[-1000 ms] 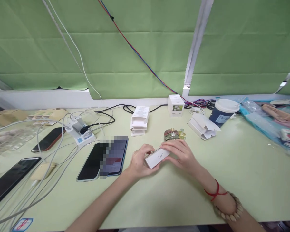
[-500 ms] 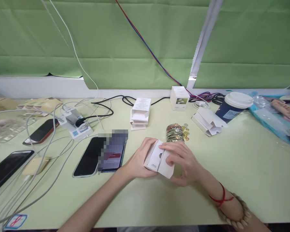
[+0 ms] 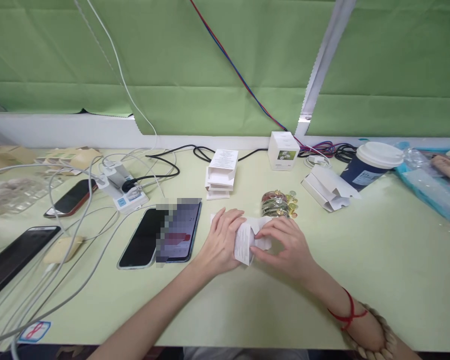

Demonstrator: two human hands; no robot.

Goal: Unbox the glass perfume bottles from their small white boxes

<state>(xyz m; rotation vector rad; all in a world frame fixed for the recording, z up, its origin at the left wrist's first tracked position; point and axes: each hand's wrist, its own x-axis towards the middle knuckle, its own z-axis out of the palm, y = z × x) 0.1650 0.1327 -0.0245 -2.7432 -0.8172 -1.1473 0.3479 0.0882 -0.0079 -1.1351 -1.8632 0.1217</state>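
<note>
Between my two hands is a small white cardboard box [image 3: 243, 243] with fine print on the panel facing me and flaps standing out from it. My left hand [image 3: 225, 242] wraps round its left side, the fingers over the top. Thumb and forefinger of my right hand [image 3: 285, 245] pinch the box's right edge by a flap. Just beyond my right hand lies a stack of wrapped bracelet-like rings [image 3: 275, 204], partly hidden by the fingers. Small yellow and greenish beads [image 3: 292, 202] lie to its right. The box's inside is hidden from me.
Behind stand an open white box [image 3: 223, 165] and a closed white box [image 3: 283, 151]. A flattened white carton [image 3: 328, 189] lies near a lidded paper cup [image 3: 371, 165]. Two phones [image 3: 142, 240] lie left of my hands, with a power strip [image 3: 122, 187] and loose cables farther left.
The box has turned in my hands, so its finely printed panel now faces me. My right fingers have shifted to its edge. The whole view has moved slightly.
</note>
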